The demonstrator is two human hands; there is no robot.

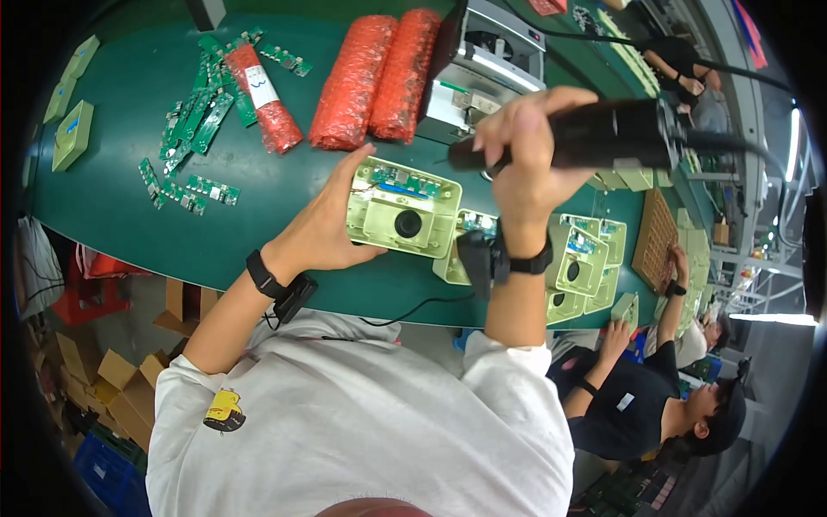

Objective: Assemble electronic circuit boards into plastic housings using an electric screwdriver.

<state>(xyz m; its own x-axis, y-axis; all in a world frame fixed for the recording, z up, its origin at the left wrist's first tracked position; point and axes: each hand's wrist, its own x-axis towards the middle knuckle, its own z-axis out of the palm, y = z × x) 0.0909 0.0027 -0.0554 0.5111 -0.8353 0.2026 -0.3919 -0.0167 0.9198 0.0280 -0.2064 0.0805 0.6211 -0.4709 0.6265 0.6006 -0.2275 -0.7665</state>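
Observation:
My left hand (320, 226) grips the left side of a pale green plastic housing (376, 231), its open side facing up. Inside sit a green circuit board (419, 183) with a blue strip and a round black speaker (407, 224). My right hand (532, 159) is wrapped round a black electric screwdriver (616, 135), held sideways above the bench to the right of the housing. Its tip points left, and a cable leaves its right end. Another open housing (450, 269) lies under my right wrist, partly hidden.
Loose circuit boards (205, 112) and a small red bubble-wrap packet (274, 121) lie at the back left. Two red bubble-wrap rolls (355, 82) stand beside a metal machine (469, 103). Housings are stacked (594, 280) at right, near a co-worker (633, 396) and a brown tray (656, 233).

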